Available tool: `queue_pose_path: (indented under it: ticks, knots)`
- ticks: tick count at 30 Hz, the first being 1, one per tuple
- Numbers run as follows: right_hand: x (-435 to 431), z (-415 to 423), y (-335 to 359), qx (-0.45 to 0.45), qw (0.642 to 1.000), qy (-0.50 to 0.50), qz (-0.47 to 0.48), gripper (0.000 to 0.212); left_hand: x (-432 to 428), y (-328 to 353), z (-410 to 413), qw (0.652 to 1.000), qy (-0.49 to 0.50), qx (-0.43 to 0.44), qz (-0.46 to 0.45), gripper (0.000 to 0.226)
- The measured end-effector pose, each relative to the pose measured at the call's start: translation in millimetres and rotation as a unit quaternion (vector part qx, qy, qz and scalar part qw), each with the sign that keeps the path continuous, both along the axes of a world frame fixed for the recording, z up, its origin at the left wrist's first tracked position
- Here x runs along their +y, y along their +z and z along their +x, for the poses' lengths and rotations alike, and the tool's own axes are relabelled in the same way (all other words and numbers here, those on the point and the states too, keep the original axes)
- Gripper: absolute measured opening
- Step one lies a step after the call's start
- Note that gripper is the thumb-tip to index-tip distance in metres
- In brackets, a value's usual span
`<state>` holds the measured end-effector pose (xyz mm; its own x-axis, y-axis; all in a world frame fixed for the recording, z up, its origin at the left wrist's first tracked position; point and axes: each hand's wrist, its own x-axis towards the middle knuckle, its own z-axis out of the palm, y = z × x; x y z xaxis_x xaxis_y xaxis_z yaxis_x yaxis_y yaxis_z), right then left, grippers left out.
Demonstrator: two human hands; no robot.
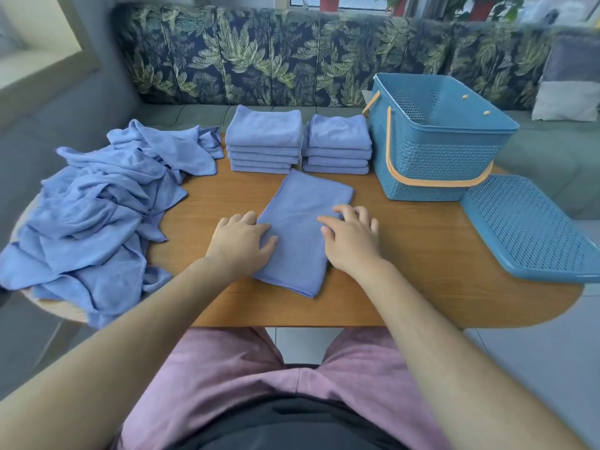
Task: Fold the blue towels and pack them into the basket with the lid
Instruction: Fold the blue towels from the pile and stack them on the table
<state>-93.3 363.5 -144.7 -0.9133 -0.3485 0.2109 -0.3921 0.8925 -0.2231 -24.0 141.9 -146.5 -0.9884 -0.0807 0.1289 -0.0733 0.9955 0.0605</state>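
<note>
From my remote seat I look down at a long-folded blue microfibre towel (pixel 302 228) lying flat in the middle of the oval wooden table (pixel 422 254), one short end toward me. The left hand (pixel 242 245) lies flat on its left edge with fingers straight. The right hand (pixel 352 237) rests on its right edge, fingers spread and lightly arched. Neither is pinching the cloth, and the two hands sit apart with the towel's width between them.

I judge the folding to be partway through. Behind the towel stand two neat stacks of finished squares, the left stack of folded blue towels (pixel 264 141) and the right stack of folded blue towels (pixel 337 146), just beside each other. On the table's left end sprawls a large rumpled heap of unfolded blue towels (pixel 97 216), spilling over the edge, so a good deal of folding remains.

Packing looks not yet begun. The teal woven-pattern plastic basket with the orange handle (pixel 435 141) stands at the right rear with its handle dropped down, and I see no towel in the part of its interior that shows. Its flat teal perforated lid (pixel 532 228) lies off, on the table just beside the basket's near corner.

This towel likely needs one more fold across its length before it joins a stack.
</note>
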Motion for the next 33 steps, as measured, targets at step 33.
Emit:
queue_pose_path:
  ticks: [33]
  knots:
    - [94,30,14,-0.350,0.891,0.237,-0.168,0.040,-30,3,54,0.923,-0.256,-0.089,0.273,0.030]
